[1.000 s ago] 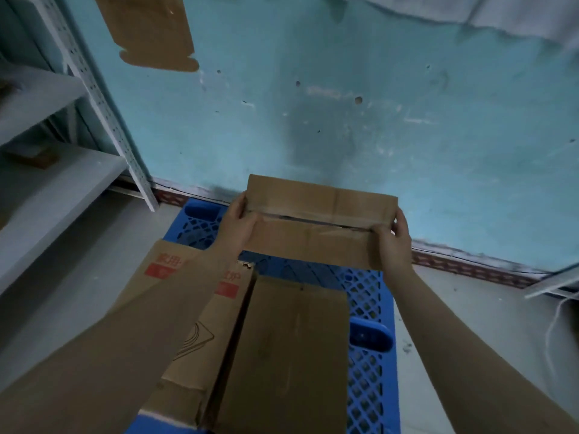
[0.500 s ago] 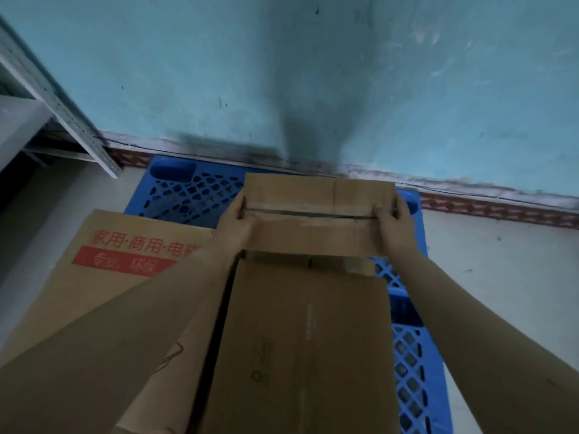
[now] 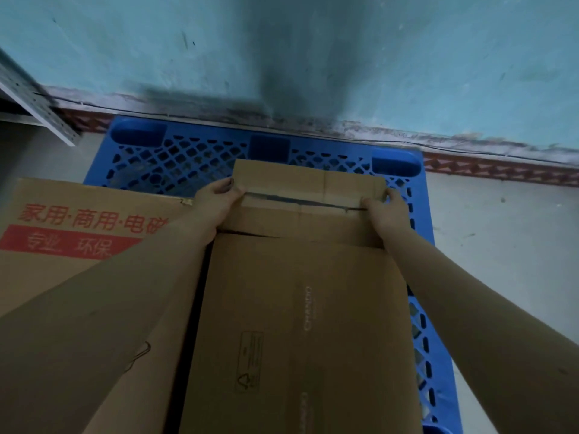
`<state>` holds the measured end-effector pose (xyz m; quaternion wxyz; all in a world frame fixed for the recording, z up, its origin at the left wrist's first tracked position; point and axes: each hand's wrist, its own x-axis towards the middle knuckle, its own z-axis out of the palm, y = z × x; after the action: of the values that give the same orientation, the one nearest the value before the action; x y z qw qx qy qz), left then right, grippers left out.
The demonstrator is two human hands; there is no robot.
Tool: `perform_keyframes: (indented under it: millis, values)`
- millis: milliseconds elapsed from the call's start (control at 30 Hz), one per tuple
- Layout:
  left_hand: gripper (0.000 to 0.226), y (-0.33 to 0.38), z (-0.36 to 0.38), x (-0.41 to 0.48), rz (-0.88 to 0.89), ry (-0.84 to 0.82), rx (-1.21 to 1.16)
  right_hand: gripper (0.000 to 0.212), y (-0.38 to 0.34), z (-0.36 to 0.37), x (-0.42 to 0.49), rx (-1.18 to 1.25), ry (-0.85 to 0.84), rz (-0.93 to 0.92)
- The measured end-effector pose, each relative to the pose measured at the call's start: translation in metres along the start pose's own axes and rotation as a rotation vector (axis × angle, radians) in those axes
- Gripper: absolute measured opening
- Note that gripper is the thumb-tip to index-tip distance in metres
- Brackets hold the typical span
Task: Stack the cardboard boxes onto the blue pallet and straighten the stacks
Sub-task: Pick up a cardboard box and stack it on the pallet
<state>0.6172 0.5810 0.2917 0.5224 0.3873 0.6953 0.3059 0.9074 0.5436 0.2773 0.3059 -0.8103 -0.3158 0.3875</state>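
A small plain cardboard box (image 3: 308,189) with a slit along its top sits low over the blue pallet (image 3: 194,158), right behind a larger plain box (image 3: 300,333). My left hand (image 3: 216,203) grips its left end and my right hand (image 3: 383,211) grips its right end. A bigger box with red print (image 3: 81,233) stands on the pallet's left side, partly hidden by my left forearm. Whether the small box rests on the pallet or hangs just above it I cannot tell.
The turquoise wall (image 3: 313,57) with a patterned skirting (image 3: 501,169) runs just behind the pallet. A grey metal shelf post (image 3: 37,108) stands at the far left. Bare concrete floor (image 3: 501,245) lies to the right of the pallet.
The small box has come down from in front of the wall to the back of the pallet, behind the larger plain box. The view has tilted downward.
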Motion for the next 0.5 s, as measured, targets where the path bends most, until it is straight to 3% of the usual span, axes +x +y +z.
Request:
perform_keyframes:
  millis: [500]
  values:
    - [0.046,-0.011,-0.001,-0.005,-0.011,0.041,0.032,0.053,0.008,-0.015,-0.005,-0.071,-0.095,0.007]
